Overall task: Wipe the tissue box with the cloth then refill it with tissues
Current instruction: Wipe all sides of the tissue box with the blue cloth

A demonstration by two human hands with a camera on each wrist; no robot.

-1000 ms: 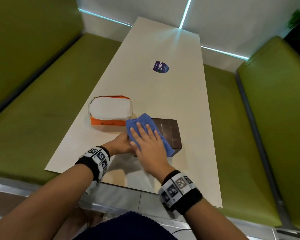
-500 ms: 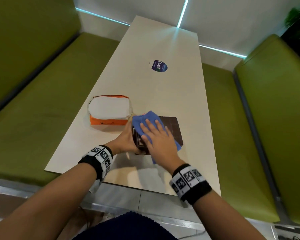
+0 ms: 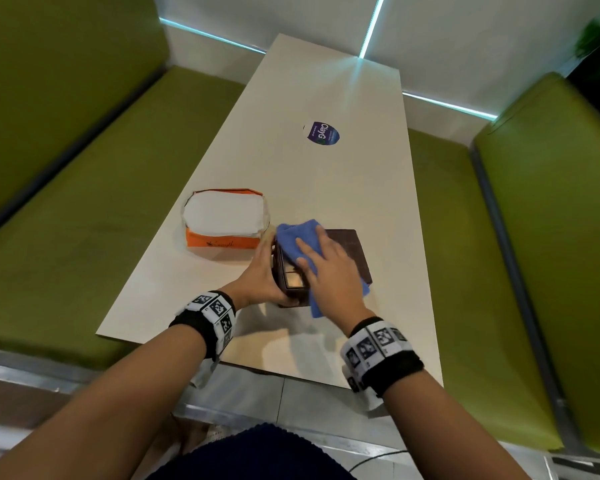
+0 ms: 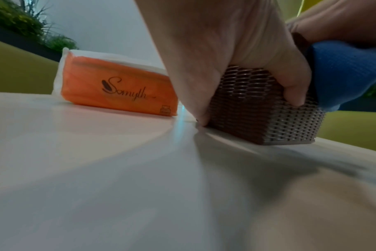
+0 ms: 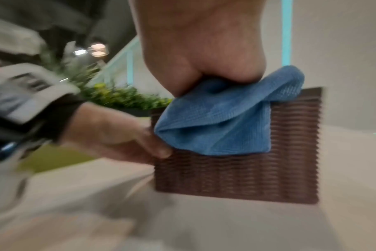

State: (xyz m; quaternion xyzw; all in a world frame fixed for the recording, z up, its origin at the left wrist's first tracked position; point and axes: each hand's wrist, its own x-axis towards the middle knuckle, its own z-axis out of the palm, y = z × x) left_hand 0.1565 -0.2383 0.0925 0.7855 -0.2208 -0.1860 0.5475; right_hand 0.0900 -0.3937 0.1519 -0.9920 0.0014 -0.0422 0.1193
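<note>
Table [image 3: 326,188]: cloth [image 3: 297,242] atop tissue box [image 3: 352,258]

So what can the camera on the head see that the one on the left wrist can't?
Only the head view shows the round sticker on the table, the green benches and the right hand pressing on the cloth. Only the left wrist view shows the writing on the orange tissue pack and the box's woven side. Both show the left hand holding the box, the blue cloth and the pack.
</note>
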